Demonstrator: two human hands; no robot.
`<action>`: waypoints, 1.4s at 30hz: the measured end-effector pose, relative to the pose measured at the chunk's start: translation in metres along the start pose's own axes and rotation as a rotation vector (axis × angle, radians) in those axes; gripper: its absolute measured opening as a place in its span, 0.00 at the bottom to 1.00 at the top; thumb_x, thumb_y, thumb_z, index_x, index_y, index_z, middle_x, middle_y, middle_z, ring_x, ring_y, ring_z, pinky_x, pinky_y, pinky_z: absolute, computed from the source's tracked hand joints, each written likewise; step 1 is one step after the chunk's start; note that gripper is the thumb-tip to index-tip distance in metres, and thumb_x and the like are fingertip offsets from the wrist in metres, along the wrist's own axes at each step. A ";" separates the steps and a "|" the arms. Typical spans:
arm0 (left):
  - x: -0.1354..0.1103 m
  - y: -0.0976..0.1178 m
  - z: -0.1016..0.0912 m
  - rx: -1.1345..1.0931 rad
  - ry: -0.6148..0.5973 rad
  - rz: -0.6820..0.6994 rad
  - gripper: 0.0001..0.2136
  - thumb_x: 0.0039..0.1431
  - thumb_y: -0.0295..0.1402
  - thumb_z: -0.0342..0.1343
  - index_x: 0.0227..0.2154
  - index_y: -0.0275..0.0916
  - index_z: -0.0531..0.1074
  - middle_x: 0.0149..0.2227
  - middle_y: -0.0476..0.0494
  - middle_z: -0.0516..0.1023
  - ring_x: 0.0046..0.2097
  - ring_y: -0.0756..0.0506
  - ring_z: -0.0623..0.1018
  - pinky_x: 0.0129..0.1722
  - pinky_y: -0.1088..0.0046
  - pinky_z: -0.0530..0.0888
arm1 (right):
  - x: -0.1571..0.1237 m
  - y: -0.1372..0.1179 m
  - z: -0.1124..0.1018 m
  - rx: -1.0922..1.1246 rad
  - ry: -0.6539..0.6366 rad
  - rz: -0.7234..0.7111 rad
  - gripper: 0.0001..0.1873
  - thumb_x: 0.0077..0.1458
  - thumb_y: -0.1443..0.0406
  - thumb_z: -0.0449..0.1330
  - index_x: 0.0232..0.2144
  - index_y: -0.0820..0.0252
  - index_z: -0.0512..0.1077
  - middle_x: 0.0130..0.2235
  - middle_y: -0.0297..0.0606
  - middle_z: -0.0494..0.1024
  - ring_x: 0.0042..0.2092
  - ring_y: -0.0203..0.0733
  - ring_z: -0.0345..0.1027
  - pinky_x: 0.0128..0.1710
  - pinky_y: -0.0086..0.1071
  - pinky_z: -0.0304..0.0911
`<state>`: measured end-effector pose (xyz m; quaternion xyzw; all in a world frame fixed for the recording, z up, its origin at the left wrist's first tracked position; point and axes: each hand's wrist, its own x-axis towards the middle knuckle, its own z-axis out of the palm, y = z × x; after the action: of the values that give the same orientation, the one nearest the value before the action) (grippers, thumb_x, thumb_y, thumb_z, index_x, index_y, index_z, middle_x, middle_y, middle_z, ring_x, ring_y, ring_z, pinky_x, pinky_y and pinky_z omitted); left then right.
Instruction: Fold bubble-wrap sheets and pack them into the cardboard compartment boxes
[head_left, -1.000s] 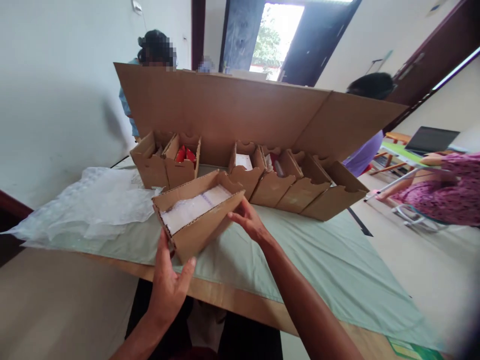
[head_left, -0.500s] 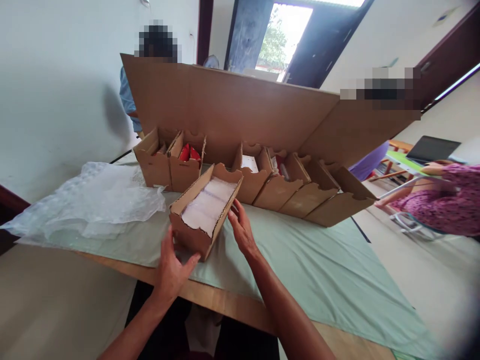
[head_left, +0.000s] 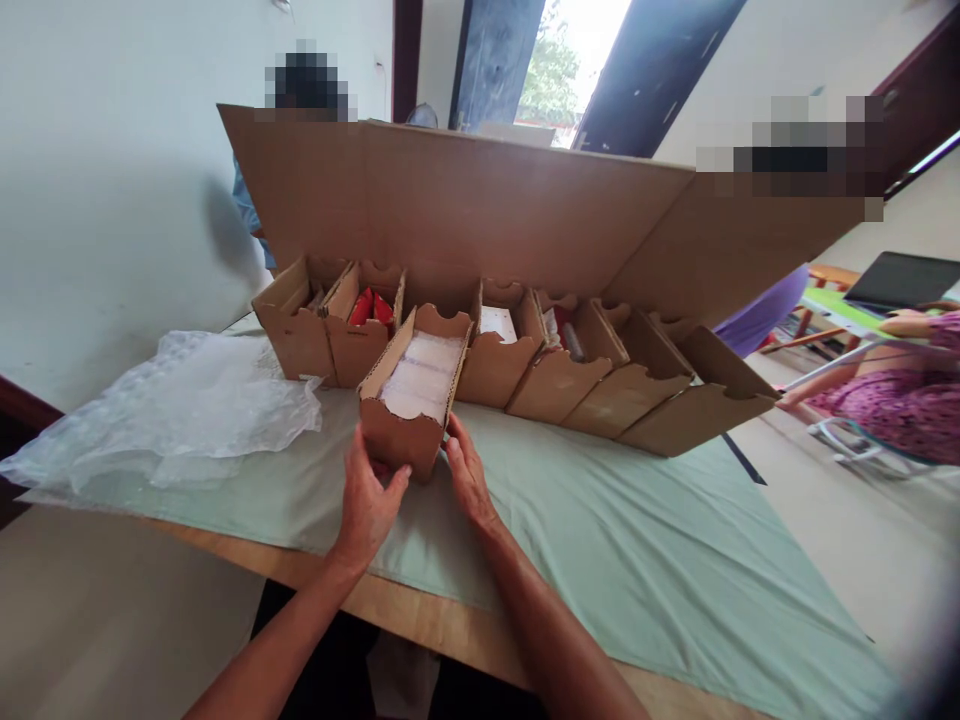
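Note:
Both hands are on a narrow open cardboard box (head_left: 401, 438) filled with white packs wrapped in clear plastic (head_left: 424, 368). My left hand (head_left: 370, 508) grips its near left corner, with the thumb against the front face. Around the lower right side curl the fingers of my right hand (head_left: 468, 472), partly hidden by the box. The box's far end points into a gap in a row of similar boxes. Left of the gap stands a box (head_left: 358, 352) with red packets (head_left: 372, 307); on the right is a box (head_left: 491, 372) holding something white (head_left: 498, 323).
A tall cardboard panel (head_left: 480, 210) rises behind the row. Bubble wrap (head_left: 217, 390) lies on the left of the green tablecloth (head_left: 570, 520). More boxes (head_left: 675, 420) lean at the right. Other people are beyond the panel and at the right, near a laptop (head_left: 904, 282).
Both hands have shifted the box of white packs away from me toward the gap, and it has turned to line up more closely with the row.

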<state>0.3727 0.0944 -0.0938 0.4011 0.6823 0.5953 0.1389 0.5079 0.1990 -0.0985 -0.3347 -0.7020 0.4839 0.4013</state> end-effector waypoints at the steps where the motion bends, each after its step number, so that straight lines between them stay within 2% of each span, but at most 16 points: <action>1: 0.002 0.000 0.003 -0.004 0.006 0.003 0.41 0.57 0.39 0.63 0.69 0.37 0.51 0.56 0.30 0.68 0.38 0.45 0.76 0.42 0.58 0.80 | -0.001 0.002 -0.001 0.008 -0.003 0.007 0.42 0.63 0.36 0.46 0.69 0.50 0.57 0.72 0.42 0.59 0.72 0.52 0.51 0.70 0.51 0.50; 5: 0.004 0.001 0.012 -0.024 0.026 0.004 0.38 0.58 0.39 0.61 0.68 0.39 0.52 0.54 0.32 0.68 0.37 0.46 0.75 0.39 0.63 0.80 | -0.003 0.005 -0.004 0.028 0.013 0.009 0.45 0.59 0.34 0.50 0.68 0.51 0.61 0.71 0.44 0.61 0.71 0.55 0.54 0.70 0.51 0.51; 9: 0.012 0.000 0.026 -0.035 0.057 0.008 0.36 0.59 0.38 0.60 0.67 0.38 0.53 0.54 0.32 0.68 0.38 0.46 0.76 0.42 0.63 0.80 | -0.006 0.010 0.000 0.038 0.054 0.005 0.42 0.60 0.37 0.51 0.67 0.51 0.63 0.70 0.44 0.62 0.70 0.55 0.55 0.69 0.50 0.54; 14: 0.038 0.000 0.057 -0.087 0.104 0.002 0.35 0.55 0.33 0.59 0.65 0.36 0.56 0.57 0.30 0.67 0.38 0.47 0.76 0.43 0.63 0.79 | -0.006 0.022 0.005 -0.017 0.230 0.018 0.35 0.63 0.42 0.51 0.57 0.61 0.72 0.63 0.52 0.72 0.65 0.56 0.64 0.67 0.52 0.56; 17: 0.056 0.000 0.076 -0.096 0.121 -0.022 0.35 0.53 0.30 0.59 0.65 0.35 0.57 0.55 0.31 0.68 0.37 0.47 0.76 0.45 0.62 0.79 | -0.006 0.028 0.005 -0.059 0.290 0.021 0.30 0.63 0.47 0.51 0.55 0.63 0.73 0.59 0.53 0.75 0.60 0.53 0.69 0.64 0.50 0.61; 22: 0.085 -0.003 0.099 -0.094 0.142 -0.042 0.36 0.50 0.26 0.58 0.65 0.33 0.58 0.54 0.31 0.69 0.35 0.47 0.76 0.49 0.59 0.78 | -0.008 0.033 0.004 -0.077 0.261 0.016 0.24 0.61 0.55 0.55 0.55 0.59 0.71 0.56 0.50 0.77 0.52 0.49 0.75 0.54 0.44 0.72; 28: 0.114 -0.007 0.112 -0.106 0.133 -0.045 0.38 0.47 0.24 0.58 0.65 0.35 0.59 0.55 0.31 0.69 0.34 0.47 0.76 0.52 0.56 0.77 | -0.008 0.037 0.008 -0.092 0.265 -0.024 0.22 0.58 0.62 0.56 0.54 0.59 0.71 0.56 0.50 0.75 0.50 0.47 0.75 0.52 0.42 0.73; 32: 0.113 -0.010 0.109 -0.108 0.070 -0.050 0.39 0.48 0.24 0.58 0.66 0.35 0.57 0.60 0.27 0.67 0.39 0.45 0.79 0.52 0.58 0.78 | -0.007 0.037 0.008 -0.105 0.264 -0.044 0.20 0.57 0.64 0.56 0.52 0.58 0.72 0.55 0.49 0.75 0.50 0.47 0.74 0.51 0.42 0.73; 35: 0.092 -0.015 0.097 -0.055 0.011 -0.030 0.39 0.50 0.27 0.58 0.67 0.37 0.56 0.62 0.27 0.66 0.46 0.41 0.79 0.50 0.58 0.78 | -0.006 0.035 0.008 -0.109 0.262 -0.042 0.20 0.56 0.64 0.56 0.51 0.57 0.72 0.54 0.48 0.76 0.49 0.46 0.75 0.51 0.42 0.73; 39: 0.054 -0.028 0.064 0.150 -0.080 0.150 0.33 0.53 0.30 0.57 0.64 0.38 0.62 0.63 0.30 0.67 0.60 0.35 0.73 0.59 0.50 0.73 | -0.006 0.034 0.007 -0.096 0.256 -0.031 0.20 0.56 0.64 0.56 0.50 0.58 0.73 0.52 0.49 0.77 0.48 0.47 0.75 0.50 0.42 0.73; 42: 0.041 -0.041 0.033 0.398 -0.181 0.279 0.26 0.54 0.31 0.58 0.58 0.37 0.70 0.61 0.31 0.71 0.64 0.32 0.69 0.65 0.46 0.66 | -0.005 0.034 0.007 -0.075 0.248 -0.026 0.20 0.55 0.64 0.56 0.50 0.58 0.73 0.52 0.49 0.77 0.48 0.48 0.75 0.50 0.43 0.73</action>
<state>0.3527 0.1479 -0.1280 0.5625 0.7086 0.4245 0.0342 0.5071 0.2019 -0.1334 -0.3977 -0.6690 0.4069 0.4783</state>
